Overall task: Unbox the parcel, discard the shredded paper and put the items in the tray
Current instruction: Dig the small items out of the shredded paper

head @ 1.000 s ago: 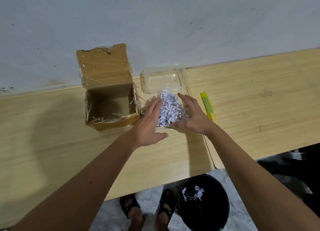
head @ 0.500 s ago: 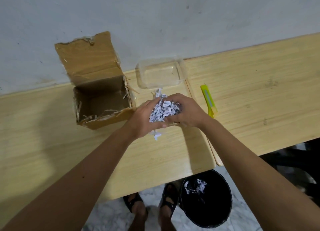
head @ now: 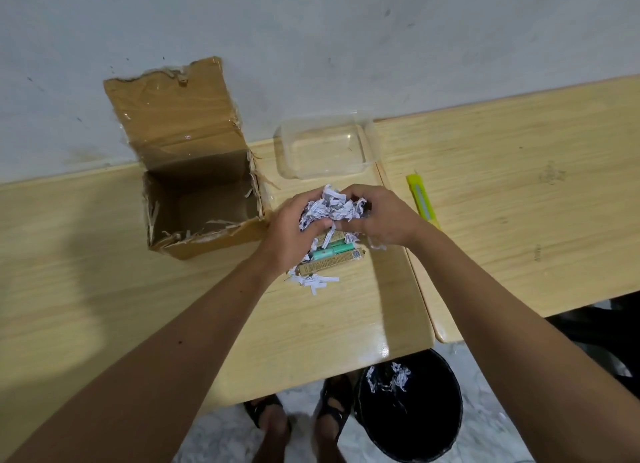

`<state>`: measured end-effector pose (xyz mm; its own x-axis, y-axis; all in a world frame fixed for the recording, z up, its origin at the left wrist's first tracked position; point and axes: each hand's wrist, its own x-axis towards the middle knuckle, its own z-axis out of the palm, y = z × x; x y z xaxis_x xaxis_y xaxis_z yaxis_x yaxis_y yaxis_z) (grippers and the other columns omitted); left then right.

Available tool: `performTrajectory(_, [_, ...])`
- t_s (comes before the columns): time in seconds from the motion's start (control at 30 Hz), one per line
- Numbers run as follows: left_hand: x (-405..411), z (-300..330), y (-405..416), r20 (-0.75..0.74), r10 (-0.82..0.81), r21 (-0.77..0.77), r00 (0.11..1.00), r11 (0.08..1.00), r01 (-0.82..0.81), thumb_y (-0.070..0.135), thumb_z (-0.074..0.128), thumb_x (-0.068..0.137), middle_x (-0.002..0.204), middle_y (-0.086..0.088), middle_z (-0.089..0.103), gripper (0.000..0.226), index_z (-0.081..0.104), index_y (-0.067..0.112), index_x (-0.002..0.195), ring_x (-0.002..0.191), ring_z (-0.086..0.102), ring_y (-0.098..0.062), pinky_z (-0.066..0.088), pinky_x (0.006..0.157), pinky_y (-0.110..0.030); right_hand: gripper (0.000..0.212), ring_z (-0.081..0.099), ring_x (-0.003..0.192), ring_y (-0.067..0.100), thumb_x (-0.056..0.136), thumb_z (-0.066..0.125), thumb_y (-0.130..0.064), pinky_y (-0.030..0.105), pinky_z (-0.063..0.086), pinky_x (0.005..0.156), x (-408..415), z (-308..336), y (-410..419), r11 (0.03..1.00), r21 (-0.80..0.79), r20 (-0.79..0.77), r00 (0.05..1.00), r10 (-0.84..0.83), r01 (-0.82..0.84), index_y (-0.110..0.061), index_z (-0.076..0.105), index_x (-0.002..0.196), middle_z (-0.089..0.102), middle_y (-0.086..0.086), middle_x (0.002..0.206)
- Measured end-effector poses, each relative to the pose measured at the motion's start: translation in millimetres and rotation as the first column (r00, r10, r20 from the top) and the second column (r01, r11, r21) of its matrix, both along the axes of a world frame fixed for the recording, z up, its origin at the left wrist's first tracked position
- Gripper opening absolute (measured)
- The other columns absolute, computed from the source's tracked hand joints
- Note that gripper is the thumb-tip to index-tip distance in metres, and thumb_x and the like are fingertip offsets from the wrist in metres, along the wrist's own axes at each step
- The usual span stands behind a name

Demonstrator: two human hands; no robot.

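Observation:
Both my hands cup a bundle of white shredded paper (head: 331, 206) a little above the table. My left hand (head: 292, 232) closes on its left side, my right hand (head: 382, 220) on its right. Under the bundle lie the uncovered items: a tan slim box (head: 332, 263) and green tubes (head: 332, 251), with a few loose shreds (head: 313, 280) in front of them. The opened cardboard parcel (head: 194, 188) stands to the left, its flap up against the wall. A clear plastic tray (head: 327, 149) sits behind my hands, with nothing in it.
A yellow utility knife (head: 421, 199) lies on the second table to the right. A black bin (head: 410, 416) with some shreds inside stands on the floor below the table's front edge, beside my sandalled feet (head: 301, 417). The wall runs right behind the table.
My hands went from flanking the paper pile to squeezing it together and lifting it off the table. The tan box and green tubes underneath came into sight.

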<state>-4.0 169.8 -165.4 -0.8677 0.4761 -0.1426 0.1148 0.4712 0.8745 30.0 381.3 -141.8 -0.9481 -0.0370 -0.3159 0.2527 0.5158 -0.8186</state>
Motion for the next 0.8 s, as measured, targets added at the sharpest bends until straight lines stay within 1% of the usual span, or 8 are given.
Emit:
performTrajectory(0.13, [-1.5,-0.9,2.5,0.043,0.038,0.006,0.998,0.999,-0.038,0.027,0.072,0.097,0.14,-0.004,0.065,0.046,0.06,0.023,0.142,0.132,0.059,-0.02,0.046,0.113,-0.047,0.054,0.072,0.093,0.02,0.08,0.089,-0.021,0.034,0.06,0.083,-3.6,-1.4,1.4,0.999,-0.031,-0.027,0.999,-0.027,0.026,-0.021,0.064,0.127,0.07,-0.007,0.104])
performTrajectory(0.3, [-1.3,-0.4,3.6,0.076,0.051,0.024,0.996,0.998,-0.053,0.026,0.073,0.097,0.131,-0.005,0.07,0.043,0.063,0.023,0.139,0.123,0.064,-0.02,0.051,0.108,-0.045,0.051,0.07,0.082,0.006,0.075,0.092,-0.01,0.019,0.056,0.074,0.6,-1.3,8.2,0.992,-0.069,-0.028,0.994,-0.104,0.101,-0.013,0.069,0.12,0.073,0.0,0.106])
performTrajectory(0.43, [-0.4,0.3,2.9,0.085,0.042,0.03,0.995,0.999,-0.045,0.03,0.072,0.098,0.136,-0.001,0.067,0.043,0.063,0.026,0.139,0.128,0.061,-0.017,0.047,0.112,-0.044,0.058,0.063,0.091,-0.011,0.07,0.095,-0.01,0.007,0.05,0.074,8.0,6.3,14.5,0.992,-0.069,-0.06,0.992,-0.111,0.106,-0.016,0.07,0.122,0.071,-0.007,0.111])
performTrajectory(0.5, [-0.1,0.7,3.2,0.086,0.044,0.027,0.995,0.999,-0.046,0.031,0.072,0.098,0.138,-0.001,0.067,0.043,0.063,0.025,0.139,0.129,0.06,-0.016,0.045,0.114,-0.043,0.059,0.061,0.101,-0.006,0.069,0.095,-0.012,0.01,0.049,0.077,12.7,10.4,16.5,0.989,-0.077,-0.074,0.989,-0.131,0.126,-0.021,0.071,0.122,0.068,-0.013,0.113])
performTrajectory(0.57, [-0.4,1.5,3.3,0.093,0.047,0.031,0.995,0.998,-0.05,0.029,0.072,0.098,0.138,-0.003,0.066,0.044,0.062,0.022,0.14,0.129,0.06,-0.018,0.045,0.113,-0.044,0.058,0.06,0.111,0.005,0.069,0.095,-0.017,0.019,0.05,0.086,18.8,15.4,18.3,0.988,-0.035,-0.095,0.984,-0.153,0.15,-0.027,0.071,0.121,0.064,-0.013,0.115])
performTrajectory(0.67, [-0.4,2.7,3.5,0.107,0.05,0.027,0.993,0.998,-0.053,0.028,0.072,0.098,0.136,-0.007,0.067,0.046,0.061,0.019,0.141,0.127,0.062,-0.022,0.046,0.112,-0.047,0.053,0.059,0.116,0.008,0.071,0.093,-0.021,0.025,0.048,0.097,29.3,23.9,20.2,0.987,0.088,-0.236,0.966,-0.109,0.133,-0.029,0.071,0.118,0.065,-0.013,0.118])
performTrajectory(0.73, [-0.1,2.9,3.4,0.108,0.056,0.024,0.993,0.998,-0.059,0.027,0.072,0.098,0.133,-0.009,0.068,0.047,0.06,0.018,0.142,0.123,0.063,-0.028,0.047,0.111,-0.047,0.045,0.062,0.114,0.007,0.073,0.092,-0.021,0.025,0.048,0.095,37.3,27.2,18.6,0.99,0.084,-0.35,0.934,-0.076,0.112,-0.026,0.073,0.114,0.069,-0.01,0.118])
performTrajectory(0.8, [0.9,3.1,3.7,0.099,0.06,0.027,0.993,0.998,-0.063,0.027,0.072,0.098,0.132,-0.009,0.068,0.047,0.06,0.017,0.142,0.122,0.064,-0.028,0.048,0.11,-0.047,0.036,0.066,0.106,0.011,0.076,0.091,-0.019,0.024,0.051,0.086,46.0,25.6,14.2,0.997,0.027,-0.382,0.922,-0.062,0.078,-0.024,0.076,0.108,0.072,-0.009,0.11])
